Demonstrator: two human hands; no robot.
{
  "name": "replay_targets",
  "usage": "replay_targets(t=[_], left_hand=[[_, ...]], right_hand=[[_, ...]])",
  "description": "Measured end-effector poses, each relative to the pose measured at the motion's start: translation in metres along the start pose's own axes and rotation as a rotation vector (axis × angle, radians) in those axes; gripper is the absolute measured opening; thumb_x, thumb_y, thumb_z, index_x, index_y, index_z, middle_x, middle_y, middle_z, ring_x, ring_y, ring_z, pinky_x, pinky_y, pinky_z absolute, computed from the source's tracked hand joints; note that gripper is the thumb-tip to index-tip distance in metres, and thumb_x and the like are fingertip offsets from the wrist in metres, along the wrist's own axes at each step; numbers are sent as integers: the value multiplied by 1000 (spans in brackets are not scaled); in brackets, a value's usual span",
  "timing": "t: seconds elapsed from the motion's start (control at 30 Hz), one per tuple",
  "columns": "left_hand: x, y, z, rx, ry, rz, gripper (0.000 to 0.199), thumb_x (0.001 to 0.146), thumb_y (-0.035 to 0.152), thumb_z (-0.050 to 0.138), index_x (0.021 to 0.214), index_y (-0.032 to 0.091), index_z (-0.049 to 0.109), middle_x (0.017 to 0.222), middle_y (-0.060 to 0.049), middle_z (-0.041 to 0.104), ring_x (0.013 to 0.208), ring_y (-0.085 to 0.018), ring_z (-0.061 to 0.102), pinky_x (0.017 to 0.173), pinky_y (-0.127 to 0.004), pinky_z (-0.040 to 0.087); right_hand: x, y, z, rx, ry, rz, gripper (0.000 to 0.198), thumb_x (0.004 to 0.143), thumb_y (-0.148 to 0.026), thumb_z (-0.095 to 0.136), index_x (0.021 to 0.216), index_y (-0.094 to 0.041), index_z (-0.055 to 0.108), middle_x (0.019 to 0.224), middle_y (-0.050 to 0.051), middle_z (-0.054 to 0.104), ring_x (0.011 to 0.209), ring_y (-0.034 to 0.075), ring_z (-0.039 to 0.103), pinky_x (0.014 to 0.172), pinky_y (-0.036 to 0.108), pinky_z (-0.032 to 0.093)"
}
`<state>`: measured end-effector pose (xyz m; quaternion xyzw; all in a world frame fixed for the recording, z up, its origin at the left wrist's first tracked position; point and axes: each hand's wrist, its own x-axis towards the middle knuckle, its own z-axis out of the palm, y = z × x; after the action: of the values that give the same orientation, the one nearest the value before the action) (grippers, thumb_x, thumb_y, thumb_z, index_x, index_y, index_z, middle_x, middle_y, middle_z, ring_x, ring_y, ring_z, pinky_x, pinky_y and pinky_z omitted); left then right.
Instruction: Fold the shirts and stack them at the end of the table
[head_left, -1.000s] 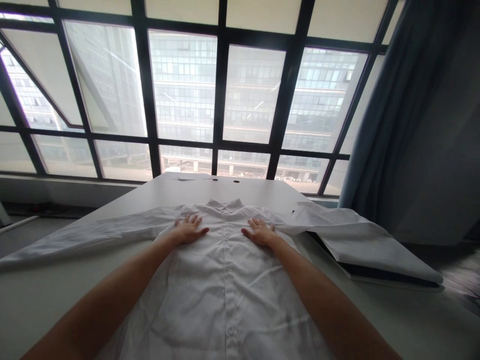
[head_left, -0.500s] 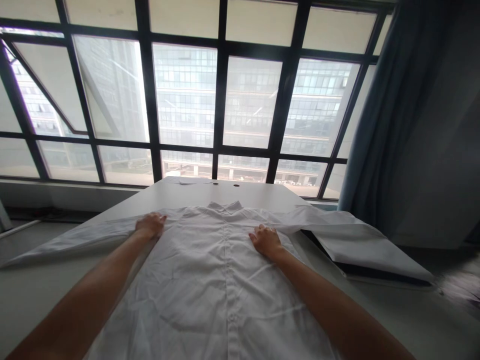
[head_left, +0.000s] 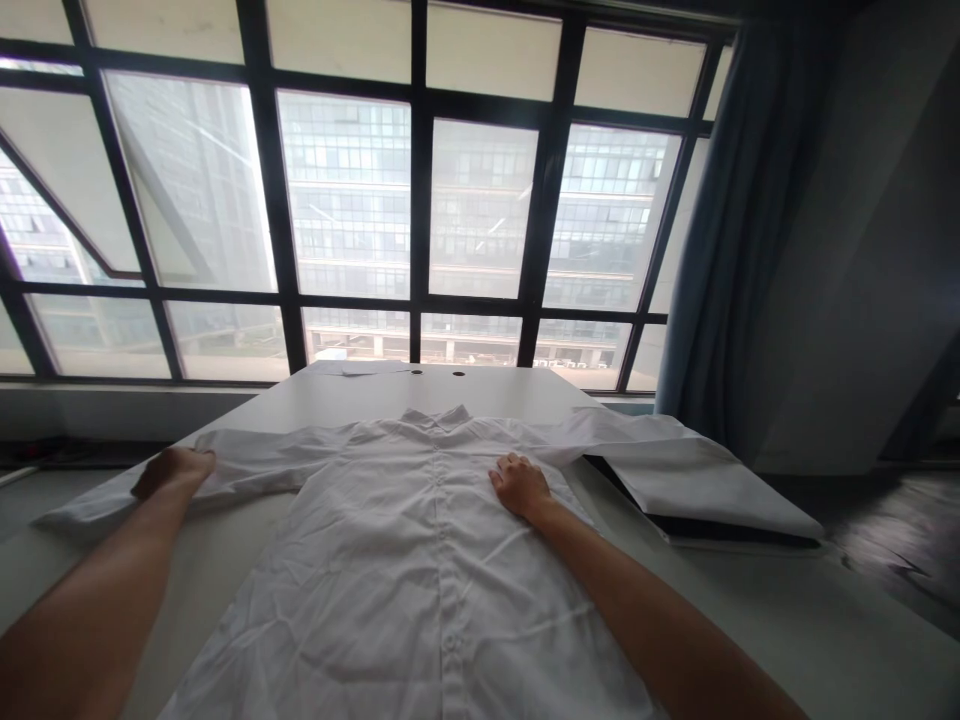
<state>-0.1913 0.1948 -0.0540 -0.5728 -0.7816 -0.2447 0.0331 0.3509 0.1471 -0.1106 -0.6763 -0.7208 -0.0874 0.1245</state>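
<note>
A white button-up shirt (head_left: 375, 560) lies front up, its collar (head_left: 435, 418) at the far end and its button placket running toward me. Its sleeves spread to both sides. My left hand (head_left: 174, 472) is closed on the left-side sleeve (head_left: 262, 455), partway along it; the fingertips are hidden. On the chest, right of the placket, my right hand (head_left: 520, 485) rests with the palm down and fingers slightly bent and apart. The right-side sleeve (head_left: 622, 428) reaches over toward a white flat item with a dark edge (head_left: 712, 490).
The shirt is on a white table (head_left: 502, 385) with two dark round holes near its far edge. White sheets (head_left: 367, 368) lie at that edge. Beyond stand large black-framed windows (head_left: 420, 200), with a blue-grey curtain (head_left: 720, 260) at the right.
My left hand has moved left from the shirt's shoulder side out along the sleeve, which now lies higher and straighter. My right hand stays on the chest. The view has turned slightly right.
</note>
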Motion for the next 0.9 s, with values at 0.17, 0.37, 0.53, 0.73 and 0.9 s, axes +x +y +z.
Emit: replay_targets(t=[0.17,0.37,0.53,0.73,0.9], left_hand=[[-38,113,-40,-295,425,-97,39,90,41,48,114,13,61,107,-12,69,104,-32,65,87,-44,54],[-157,196,-12,-222,81,973,35,86,41,60,115,23,64,116,-7,68,106,-25,63,93,-40,50],[-160,176,14,-139,106,897,50,87,54,56,123,19,61,135,-15,58,125,-33,52,104,-52,40],[-118,161,22,-194,-383,535,60,77,70,53,101,18,69,97,-11,73,89,-30,68,75,-37,51],[-144,179,14,-458,-392,754,43,86,55,48,89,18,69,87,-7,73,80,-23,65,76,-34,51]], right_hand=[[0,1,0,52,0,17,32,101,-34,47,116,-13,66,122,15,60,113,28,53,96,37,40],[7,-1,-1,675,9,-64,37,103,-32,39,127,-13,59,127,13,60,115,22,57,101,32,41],[14,-14,-4,978,-181,-81,56,105,-53,27,104,-13,66,101,12,68,80,21,65,69,28,50],[21,-61,-3,987,-243,-196,39,84,-53,68,81,-15,68,74,2,65,73,19,61,63,22,44],[32,-102,-5,1169,-168,-169,22,65,-21,75,85,-14,69,81,2,68,73,18,61,64,22,46]])
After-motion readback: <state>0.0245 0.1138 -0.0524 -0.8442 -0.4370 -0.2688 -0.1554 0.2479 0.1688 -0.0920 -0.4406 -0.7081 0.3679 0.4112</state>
